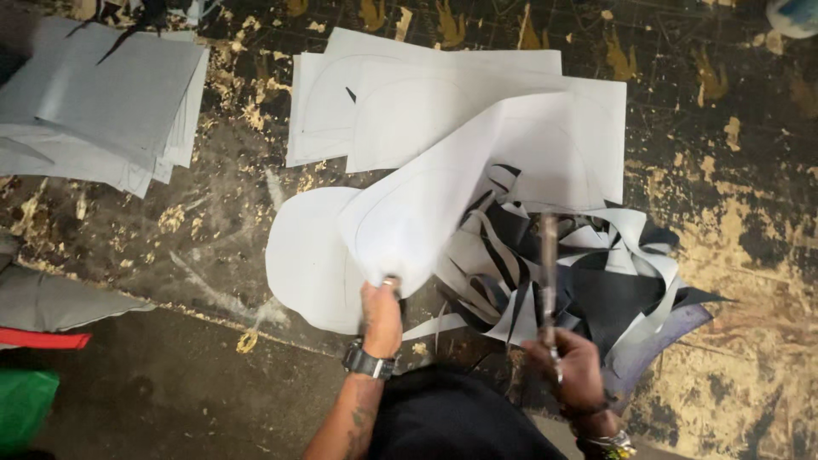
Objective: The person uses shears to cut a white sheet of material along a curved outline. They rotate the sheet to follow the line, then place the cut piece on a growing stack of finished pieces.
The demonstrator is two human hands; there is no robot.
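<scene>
- Seen from above, a person's two bare hands work over a worn, dark workbench [724, 255] flecked with yellow-brown scuffs.
- Near centre, the left hand [381, 311] is closed, pinching the near edge of a white sheet [426, 204] between thumb and fingers; the sheet lifts and curls up towards the far right.
- A dark wristwatch [369, 361] sits on the left wrist.
- To the right, the right hand [571, 366] is closed around the handle of a long, narrow metal tool [548, 273]; it points away from the person, and motion blur hides its exact kind.
- The tool's far end lies just beside the lifted sheet's right edge, over a tangled heap of black and white offcut strips [596, 273].
- Bracelets [609, 441] show at the right wrist.
- Beyond the hands, a stack of white sheets [443, 94] lies flat, some marked with curved outlines.
- At the far left rests a separate pile of grey sheets [102, 102], well apart from the hands.
- At the near left edge, red [43, 339] and green [24, 405] material shows below the bench.
</scene>
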